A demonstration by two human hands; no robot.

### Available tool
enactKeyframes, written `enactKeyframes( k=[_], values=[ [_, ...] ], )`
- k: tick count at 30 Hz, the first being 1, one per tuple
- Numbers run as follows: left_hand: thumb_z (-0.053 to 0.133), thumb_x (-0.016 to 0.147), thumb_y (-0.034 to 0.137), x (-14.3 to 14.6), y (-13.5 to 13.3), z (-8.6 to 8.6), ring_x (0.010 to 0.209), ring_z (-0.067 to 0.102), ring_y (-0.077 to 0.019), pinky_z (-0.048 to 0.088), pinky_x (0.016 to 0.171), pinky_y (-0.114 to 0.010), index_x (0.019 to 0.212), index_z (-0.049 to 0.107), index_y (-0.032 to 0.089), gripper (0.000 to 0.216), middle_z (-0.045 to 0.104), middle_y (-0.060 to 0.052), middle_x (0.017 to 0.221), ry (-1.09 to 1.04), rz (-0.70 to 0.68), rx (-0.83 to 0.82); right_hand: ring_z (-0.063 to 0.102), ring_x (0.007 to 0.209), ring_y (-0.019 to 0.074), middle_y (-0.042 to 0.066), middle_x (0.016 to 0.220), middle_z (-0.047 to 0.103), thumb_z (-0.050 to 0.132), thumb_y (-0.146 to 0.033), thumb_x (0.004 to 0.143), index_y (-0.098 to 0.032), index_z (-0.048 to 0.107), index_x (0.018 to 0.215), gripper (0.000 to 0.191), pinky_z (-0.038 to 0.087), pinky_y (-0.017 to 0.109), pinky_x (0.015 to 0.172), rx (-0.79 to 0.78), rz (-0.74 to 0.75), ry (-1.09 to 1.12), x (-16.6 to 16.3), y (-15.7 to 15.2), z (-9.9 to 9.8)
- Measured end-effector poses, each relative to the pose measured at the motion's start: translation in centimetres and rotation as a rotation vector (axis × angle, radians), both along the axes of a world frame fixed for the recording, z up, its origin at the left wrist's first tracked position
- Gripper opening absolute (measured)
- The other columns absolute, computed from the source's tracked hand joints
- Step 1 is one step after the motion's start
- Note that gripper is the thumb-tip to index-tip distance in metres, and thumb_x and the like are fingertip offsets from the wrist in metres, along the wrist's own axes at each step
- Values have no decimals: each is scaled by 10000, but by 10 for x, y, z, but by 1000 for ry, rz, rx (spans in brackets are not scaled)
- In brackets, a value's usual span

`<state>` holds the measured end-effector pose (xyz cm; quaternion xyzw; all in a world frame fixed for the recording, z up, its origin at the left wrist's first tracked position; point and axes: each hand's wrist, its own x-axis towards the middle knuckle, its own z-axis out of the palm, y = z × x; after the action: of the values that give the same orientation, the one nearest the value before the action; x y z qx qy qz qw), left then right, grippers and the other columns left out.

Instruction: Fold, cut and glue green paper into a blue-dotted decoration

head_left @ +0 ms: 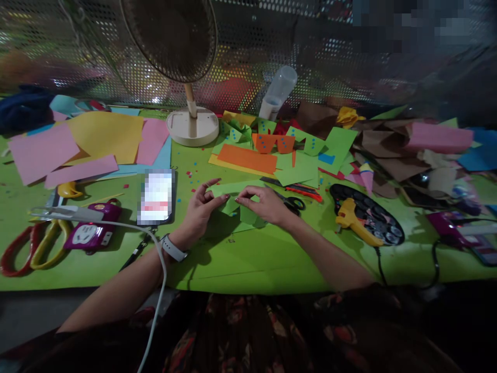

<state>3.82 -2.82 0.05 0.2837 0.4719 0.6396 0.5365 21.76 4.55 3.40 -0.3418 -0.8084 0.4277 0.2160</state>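
A folded light-green paper cutout (250, 216) with small blue dots stands on a green paper sheet (248, 185) in front of me. My right hand (266, 204) is closed in a pinch at the cutout's upper edge. On the other side, my left hand (202, 207) has its thumb at the paper and its index finger stretched away from it, the fingers apart. Whether the thumb presses on the cutout is hard to make out. Beyond my right hand lie black-handled scissors (294, 203) and a red cutter (305, 191).
Dotted orange paper cutouts (274, 142) and paper scraps lie behind. A fan (192, 127) and a clear bottle (281, 85) stand at the back. A phone (156, 197) and large scissors (50, 243) are left; a yellow glue gun (355, 223) rests right. A white cable (161, 264) crosses my left forearm.
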Motion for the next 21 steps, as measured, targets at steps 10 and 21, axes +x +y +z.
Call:
enactKeyframes(
  k=[10, 21],
  values=[
    [905, 604, 359, -3, 0, -1, 700, 684, -139, 562, 593, -238, 976, 615, 197, 499, 704, 0, 843, -53, -136, -85, 619, 777, 178, 41, 818, 700, 656, -466, 852, -168, 688, 816, 302, 471, 329, 768, -8, -52, 53, 14, 13, -1],
    [871, 660, 326, -5, 0, -2, 775, 734, -156, 556, 614, -210, 805, 594, 181, 344, 729, 6, 818, -22, -142, -129, 640, 1044, 245, 108, 1123, 705, 593, -383, 920, -196, 700, 1100, 281, 477, 433, 947, 462, -424, -68, 112, -21, 7]
  ],
)
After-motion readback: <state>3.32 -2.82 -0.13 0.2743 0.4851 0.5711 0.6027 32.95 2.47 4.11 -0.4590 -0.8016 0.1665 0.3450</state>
